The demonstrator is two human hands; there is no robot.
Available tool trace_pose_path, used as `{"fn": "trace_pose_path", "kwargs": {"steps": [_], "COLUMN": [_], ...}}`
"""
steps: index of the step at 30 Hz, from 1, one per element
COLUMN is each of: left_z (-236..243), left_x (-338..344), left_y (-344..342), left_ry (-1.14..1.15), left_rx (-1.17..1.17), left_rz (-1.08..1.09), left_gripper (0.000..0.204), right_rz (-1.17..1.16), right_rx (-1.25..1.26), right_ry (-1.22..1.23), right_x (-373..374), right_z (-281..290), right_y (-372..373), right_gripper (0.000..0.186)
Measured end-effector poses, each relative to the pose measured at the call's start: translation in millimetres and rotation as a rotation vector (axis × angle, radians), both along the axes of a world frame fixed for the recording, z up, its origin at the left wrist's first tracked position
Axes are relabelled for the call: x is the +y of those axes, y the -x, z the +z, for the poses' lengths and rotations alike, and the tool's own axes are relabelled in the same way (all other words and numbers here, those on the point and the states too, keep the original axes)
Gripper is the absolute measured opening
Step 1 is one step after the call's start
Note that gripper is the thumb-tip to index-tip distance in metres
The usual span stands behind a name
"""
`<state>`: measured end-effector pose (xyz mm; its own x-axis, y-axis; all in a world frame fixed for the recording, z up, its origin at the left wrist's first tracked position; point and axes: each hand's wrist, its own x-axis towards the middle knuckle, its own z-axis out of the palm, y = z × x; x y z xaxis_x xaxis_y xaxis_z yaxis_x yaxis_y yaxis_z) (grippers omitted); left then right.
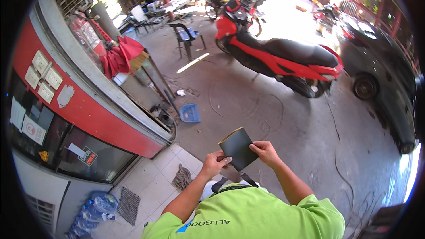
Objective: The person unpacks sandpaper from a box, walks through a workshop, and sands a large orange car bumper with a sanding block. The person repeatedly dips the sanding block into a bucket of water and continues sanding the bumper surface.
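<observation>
A flat, dark rectangular piece (239,151) with a tan-yellow strip along its top edge is held out in front of my body. It could be a folded sheet or a thin booklet; I cannot tell which. My left hand (215,164) is closed on its lower left edge, with the thumb on the dark face. On the opposite side, my right hand (264,151) pinches the right edge between thumb and fingers. The piece is tilted, and its back is hidden.
A red and black scooter (283,55) is parked ahead. A dark car body (378,79) stands at right. A blue dustpan (190,113), a rag (182,177), a mat (129,206) and a plastic chair (188,35) are on the floor. A cable (337,137) trails along the right.
</observation>
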<state>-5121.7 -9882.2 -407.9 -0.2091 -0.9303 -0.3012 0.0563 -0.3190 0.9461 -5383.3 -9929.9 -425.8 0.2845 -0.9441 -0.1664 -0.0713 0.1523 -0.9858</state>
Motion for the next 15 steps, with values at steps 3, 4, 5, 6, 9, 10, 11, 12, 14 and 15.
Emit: {"fn": "trace_pose_path", "kwargs": {"steps": [3,4,5,6,9,10,11,12,14,15], "left_z": [11,13,14,6,-30,-42,-54,-60,-50,-45], "left_x": [-82,-107,-133,-163,-249,-280,-313,-347,-412,-442], "left_y": [-47,-60,-72,-87,-132,-147,-162,-176,-196,-209], "left_ry": [0.015,0.024,0.027,0.050,0.112,0.098,0.084,0.063,-0.010,-0.021], "left_rx": [-0.015,-0.019,-0.030,-0.035,-0.054,-0.032,-0.012,0.017,0.028,0.013], "left_rz": [0.085,0.110,0.161,0.196,0.279,0.278,0.273,0.262,0.209,0.185], "left_gripper": [0.021,0.020,0.020,0.019,0.020,0.020,0.021,0.021,0.025,0.026], "right_rz": [0.155,0.203,0.221,0.239,0.239,0.224,0.218,0.182,0.116,0.109], "right_rx": [0.057,0.042,0.038,0.035,0.009,-0.001,0.047,0.043,0.058,0.104], "right_ry": [0.037,0.030,0.039,0.053,0.038,0.020,0.066,0.018,-0.090,-0.108], "right_x": [-119,-153,-186,-221,-313,-339,-370,-393,-441,-467], "right_z": [24,21,17,11,-7,-11,-22,-25,-19,-13], "right_y": [-45,-62,-80,-100,-154,-169,-181,-196,-215,-223], "right_gripper": [0.028,0.028,0.027,0.026,0.027,0.027,0.029,0.030,0.032,0.032]}}
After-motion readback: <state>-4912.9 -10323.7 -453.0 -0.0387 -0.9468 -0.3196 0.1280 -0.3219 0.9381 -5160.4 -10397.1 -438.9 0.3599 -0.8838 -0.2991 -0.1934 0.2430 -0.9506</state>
